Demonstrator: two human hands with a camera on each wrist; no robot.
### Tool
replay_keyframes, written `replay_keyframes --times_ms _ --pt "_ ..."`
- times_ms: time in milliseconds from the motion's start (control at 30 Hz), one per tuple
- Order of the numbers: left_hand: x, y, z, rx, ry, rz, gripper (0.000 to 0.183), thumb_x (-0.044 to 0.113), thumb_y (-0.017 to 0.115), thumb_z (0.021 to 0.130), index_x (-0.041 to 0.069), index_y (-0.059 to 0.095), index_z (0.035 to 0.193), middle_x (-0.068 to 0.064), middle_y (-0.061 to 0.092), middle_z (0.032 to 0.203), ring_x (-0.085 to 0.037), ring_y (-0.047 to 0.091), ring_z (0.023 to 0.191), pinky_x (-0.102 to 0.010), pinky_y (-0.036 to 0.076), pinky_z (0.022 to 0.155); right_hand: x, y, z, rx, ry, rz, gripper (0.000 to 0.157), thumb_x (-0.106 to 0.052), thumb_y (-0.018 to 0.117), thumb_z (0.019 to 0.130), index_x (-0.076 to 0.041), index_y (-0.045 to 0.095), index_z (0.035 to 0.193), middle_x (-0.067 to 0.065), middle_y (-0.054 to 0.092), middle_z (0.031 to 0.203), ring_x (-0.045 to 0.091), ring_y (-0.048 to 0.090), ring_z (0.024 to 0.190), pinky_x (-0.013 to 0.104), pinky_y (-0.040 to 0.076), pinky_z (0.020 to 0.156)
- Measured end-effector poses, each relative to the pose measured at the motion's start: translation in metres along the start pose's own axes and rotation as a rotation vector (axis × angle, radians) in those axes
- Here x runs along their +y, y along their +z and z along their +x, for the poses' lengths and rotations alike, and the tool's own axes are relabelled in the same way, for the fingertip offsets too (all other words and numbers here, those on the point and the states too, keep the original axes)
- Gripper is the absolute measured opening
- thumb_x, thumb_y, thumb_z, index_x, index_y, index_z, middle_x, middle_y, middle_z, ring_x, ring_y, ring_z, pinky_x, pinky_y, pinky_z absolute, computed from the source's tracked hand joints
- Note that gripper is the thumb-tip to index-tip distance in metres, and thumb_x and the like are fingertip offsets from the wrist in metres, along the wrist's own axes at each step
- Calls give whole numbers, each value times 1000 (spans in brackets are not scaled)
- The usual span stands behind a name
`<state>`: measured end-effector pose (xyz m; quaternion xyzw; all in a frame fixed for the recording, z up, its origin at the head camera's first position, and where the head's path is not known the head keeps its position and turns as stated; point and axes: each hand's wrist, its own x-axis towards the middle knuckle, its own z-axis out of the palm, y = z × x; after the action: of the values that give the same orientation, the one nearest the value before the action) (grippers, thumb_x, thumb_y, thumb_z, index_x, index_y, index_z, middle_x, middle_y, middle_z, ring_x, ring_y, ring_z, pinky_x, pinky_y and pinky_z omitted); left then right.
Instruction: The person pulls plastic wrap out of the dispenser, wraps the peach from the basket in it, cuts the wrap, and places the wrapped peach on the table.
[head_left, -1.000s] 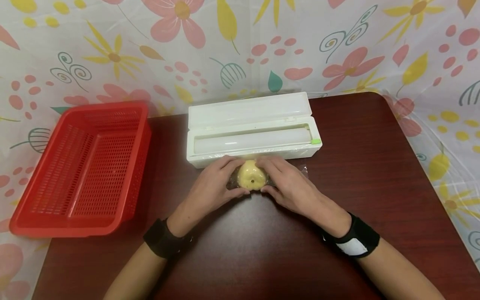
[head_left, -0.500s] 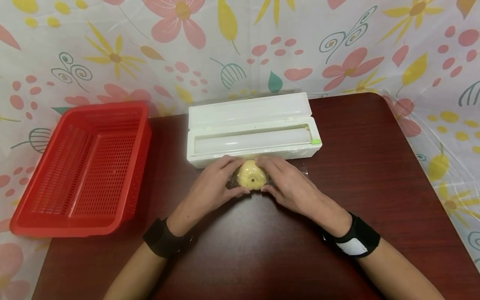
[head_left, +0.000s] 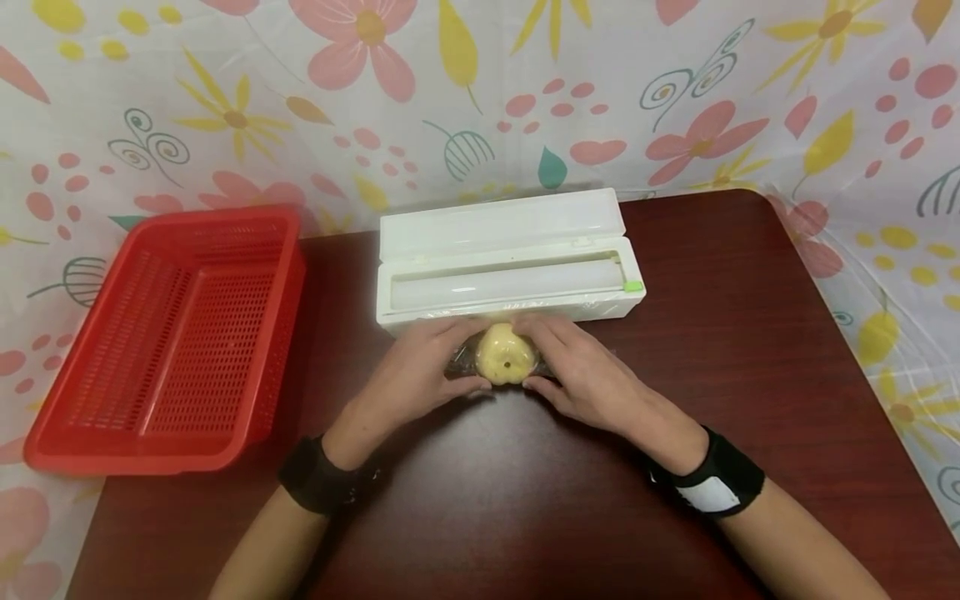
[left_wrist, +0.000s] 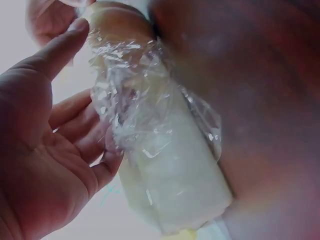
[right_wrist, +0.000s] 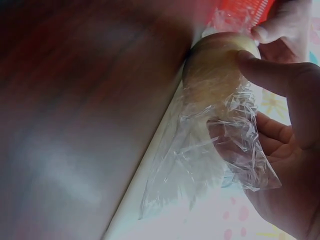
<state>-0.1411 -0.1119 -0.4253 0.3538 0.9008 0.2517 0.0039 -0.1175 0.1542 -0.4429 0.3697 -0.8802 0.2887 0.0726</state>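
Observation:
A pale yellow, apple-like fruit (head_left: 504,354) sits between my hands, its dimpled end toward me. Clear cling film (left_wrist: 125,90) covers it, with loose crumpled film hanging from its sides in both wrist views. My left hand (head_left: 412,371) holds the fruit's left side, thumb low and fingers toward the far side, partly behind film. On the other side my right hand (head_left: 596,371) holds it the same way, its thumb (right_wrist: 265,70) on the fruit. Just beyond my fingers stands a white cling film dispenser (head_left: 600,308), lid raised, with a white roll (head_left: 506,282) inside.
A red perforated plastic basket (head_left: 258,367) stands at the left of the dark brown wooden table (head_left: 495,517). A small green slider (head_left: 633,287) is at the dispenser's right end. Floral-patterned cloth (head_left: 480,100) hangs behind the table.
My left hand has shifted slightly left, and more crumpled film shows between it and the fruit. The film edge right of my right hand is less visible. The fruit stays in place.

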Motion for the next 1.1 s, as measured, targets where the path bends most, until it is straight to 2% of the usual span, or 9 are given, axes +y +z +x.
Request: replay_keyframes --times_ms 100,200,300,367,467,600,700,867,1100 --pt "-4 -8 -2 54 23 10 60 37 86 91 13 66 143 -2 74 131 -19 71 116 -39 57 99 1 1 1 7 -17 0 69 -10 90 85 2 52 141 18 57 141 33 58 132 48 50 110" --pt "-11 -19 -5 187 14 29 38 28 78 98 11 72 132 -4 77 119 -23 73 107 -42 59 91 2 2 1 8 -24 -1 73 -9 90 85 3 49 145 18 57 141 31 57 131 47 49 111" --pt "-20 -32 -10 330 -72 66 27 16 74 99 5 74 123 -10 76 110 -28 71 98 -45 59 84 1 2 2 3 -33 -8 78 -10 89 86 3 46 149 17 56 142 30 56 132 46 47 112" --pt "-24 -42 -13 378 -155 96 26 11 75 96 4 74 122 -12 73 107 -29 69 93 -45 58 80 2 2 1 4 -48 -16 78 -10 89 85 4 46 149 18 55 142 31 56 132 46 47 113" --pt "-30 -55 -19 359 -259 144 31 10 79 94 4 74 123 -15 69 115 -31 67 95 -47 57 83 2 2 0 9 -69 -34 76 -9 89 85 6 49 147 20 54 144 32 54 134 47 47 113" --pt "-37 -66 -26 238 -349 156 41 13 83 92 7 72 131 -15 62 129 -32 65 108 -48 57 91 3 3 1 7 -74 -43 73 -9 89 84 6 51 145 21 52 146 32 53 135 46 47 113" --pt "-39 -68 -28 169 -388 121 41 12 83 92 9 73 131 -13 60 128 -29 64 111 -47 57 91 3 3 0 0 -59 -47 76 -9 89 84 6 50 147 20 50 147 31 53 134 45 46 114" --pt "-42 -65 -25 154 -360 79 27 7 82 92 8 78 118 -10 64 118 -29 65 107 -46 57 90 3 0 -3 0 -31 -54 82 -8 91 82 6 47 150 18 50 146 30 54 133 44 47 113" --pt "-45 -67 -29 187 -304 96 21 3 84 88 7 81 108 -10 67 109 -29 66 102 -45 57 89 -1 1 -2 -12 -28 -61 76 -10 89 84 4 49 147 16 51 144 29 55 130 45 49 110"
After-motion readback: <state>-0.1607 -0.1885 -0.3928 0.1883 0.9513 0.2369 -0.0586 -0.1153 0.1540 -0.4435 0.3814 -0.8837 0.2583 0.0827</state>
